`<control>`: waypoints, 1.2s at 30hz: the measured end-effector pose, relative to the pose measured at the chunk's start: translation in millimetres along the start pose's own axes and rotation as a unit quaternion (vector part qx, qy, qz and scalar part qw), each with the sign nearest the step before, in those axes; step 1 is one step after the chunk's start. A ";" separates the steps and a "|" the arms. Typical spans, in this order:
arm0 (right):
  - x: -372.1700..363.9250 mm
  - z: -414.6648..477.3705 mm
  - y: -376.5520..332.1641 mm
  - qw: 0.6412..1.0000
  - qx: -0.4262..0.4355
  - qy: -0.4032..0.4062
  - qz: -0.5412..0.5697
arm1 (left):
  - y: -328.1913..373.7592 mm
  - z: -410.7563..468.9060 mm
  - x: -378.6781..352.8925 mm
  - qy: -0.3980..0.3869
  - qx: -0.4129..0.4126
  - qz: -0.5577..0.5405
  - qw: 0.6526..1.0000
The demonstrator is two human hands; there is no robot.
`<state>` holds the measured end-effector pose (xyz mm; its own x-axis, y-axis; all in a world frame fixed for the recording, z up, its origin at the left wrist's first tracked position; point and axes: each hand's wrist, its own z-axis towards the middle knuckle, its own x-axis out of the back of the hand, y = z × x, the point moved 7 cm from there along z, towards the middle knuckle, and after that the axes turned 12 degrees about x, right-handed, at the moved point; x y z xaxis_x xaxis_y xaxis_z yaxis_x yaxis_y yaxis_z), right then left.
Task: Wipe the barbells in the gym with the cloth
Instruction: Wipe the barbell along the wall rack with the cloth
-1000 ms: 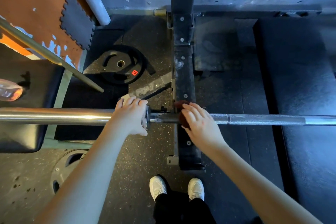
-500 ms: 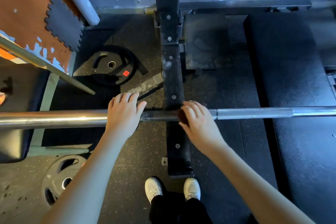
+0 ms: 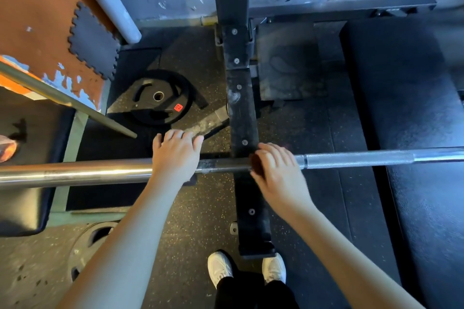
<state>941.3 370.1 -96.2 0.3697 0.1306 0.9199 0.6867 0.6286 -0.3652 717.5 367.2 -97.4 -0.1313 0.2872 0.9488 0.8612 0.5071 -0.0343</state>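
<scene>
Plainly clamping a dark red cloth [image 3: 256,165] round the barbell [image 3: 351,159] with the right hand [image 3: 278,175], just right of the black rack beam [image 3: 241,108], for rubbing the shaft. Bracing the sleeve to the left with the left hand [image 3: 175,158], fingers laid flat (likely against rolling).

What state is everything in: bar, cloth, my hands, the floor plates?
barbell, horizontal, under both hands.
cloth, bunched on the barbell under the right hand.
left hand, flat on the barbell, fingers straight.
right hand, fingers curled over the cloth.
black weight plate, flat on the floor.
grey weight plate, flat on the floor, partly hidden.
</scene>
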 end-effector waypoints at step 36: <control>54.1 -47.2 95.6 0.995 -0.042 0.021 -0.092 | 120.7 -30.3 -8.3 0.161 -0.089 -0.082 0.980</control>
<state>1056.5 401.1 -88.1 0.2579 -0.0140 0.9661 0.7938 0.5731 -0.2036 837.4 401.4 -99.9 -0.1383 -0.0723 0.9877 0.9168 0.3678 0.1553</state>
